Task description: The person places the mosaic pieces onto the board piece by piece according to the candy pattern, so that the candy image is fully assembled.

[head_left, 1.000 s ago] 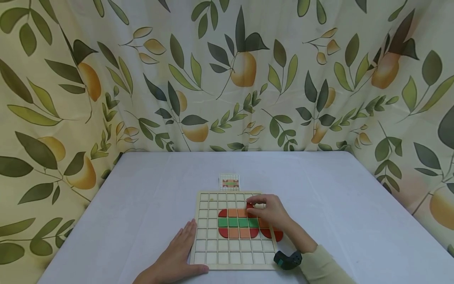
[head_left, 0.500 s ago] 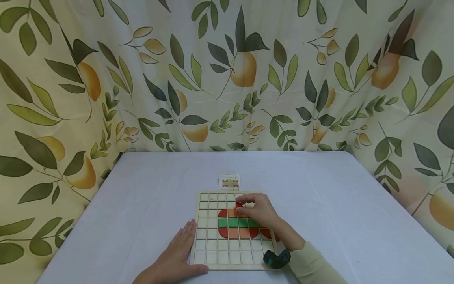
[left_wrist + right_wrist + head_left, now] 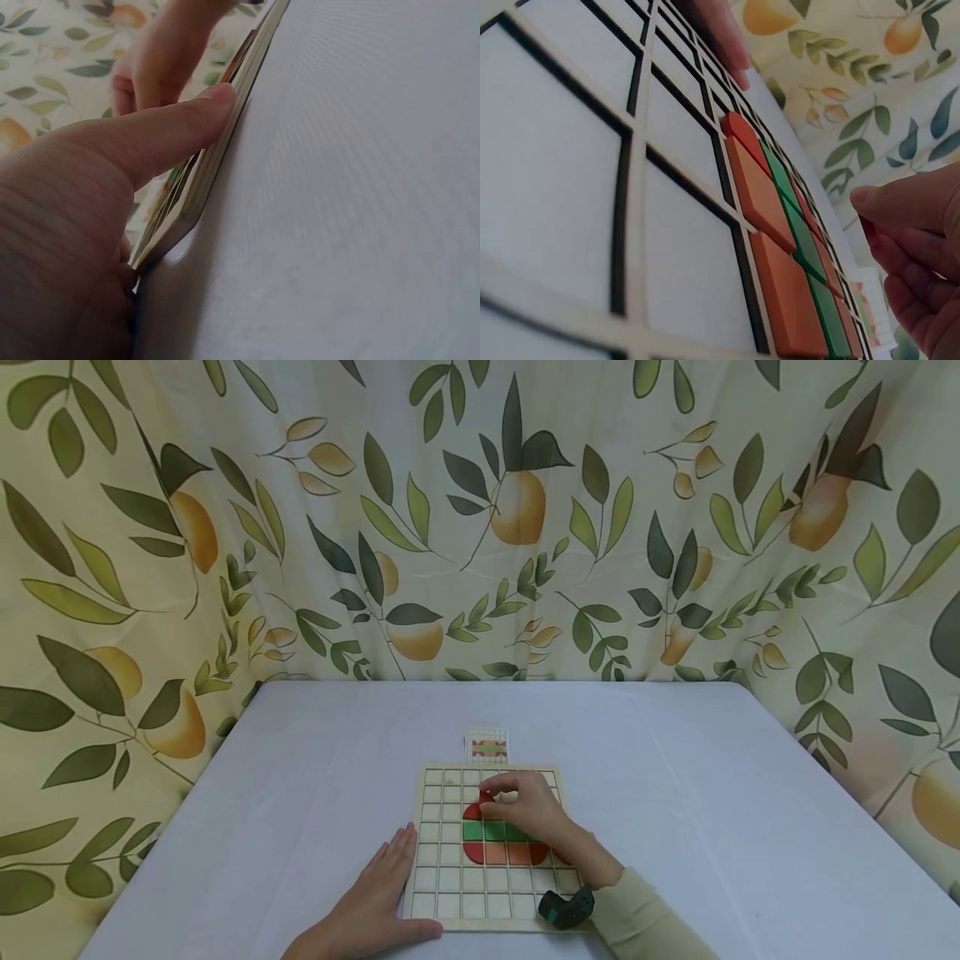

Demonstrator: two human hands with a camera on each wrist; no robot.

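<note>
My right hand point(image 3: 528, 806) pinches a small red tile point(image 3: 486, 797) between thumb and fingertips, over the upper middle of a wooden grid board point(image 3: 495, 925). In the right wrist view the same red tile point(image 3: 869, 232) shows only as a sliver by the thumb. A row of green tiles point(image 3: 472, 831) lies in the grid, with orange tiles point(image 3: 495, 854) and red rounded tiles point(image 3: 472, 812) around it. My left hand point(image 3: 371, 893) lies along the board's left edge with straight fingers. Its thumb point(image 3: 176, 127) rests at the near edge. The right hand hides several tiles.
Behind the board lies a small pattern card point(image 3: 487, 746) with a printed coloured grid. A white cloth covers the table point(image 3: 712, 827). A leaf-and-fruit patterned curtain point(image 3: 465, 527) hangs around the back and sides.
My right hand has moved left across the board with the red tile, from near the right columns to above the left red tile. The left hand has stayed in place.
</note>
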